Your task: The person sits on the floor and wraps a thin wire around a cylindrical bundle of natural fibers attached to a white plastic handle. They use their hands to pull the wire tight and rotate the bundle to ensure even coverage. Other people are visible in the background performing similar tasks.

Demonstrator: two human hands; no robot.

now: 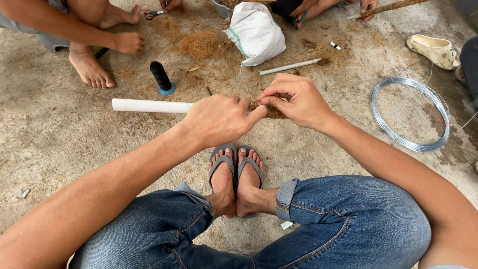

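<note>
Concrete floor (45, 134) spreads across the frame, wire coil (410, 113) at right, white sack (256, 32) at top centre, and mid-frame a white pipe (149, 105) grasped by the left hand (219, 119) while the right hand (294, 99) pinches brown fibre (274, 113) against it.

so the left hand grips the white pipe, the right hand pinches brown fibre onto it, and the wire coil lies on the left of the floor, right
Not quite: the head view shows the wire coil on the right. The left hand does grip the white pipe, and the right hand pinches brown fibre.
</note>
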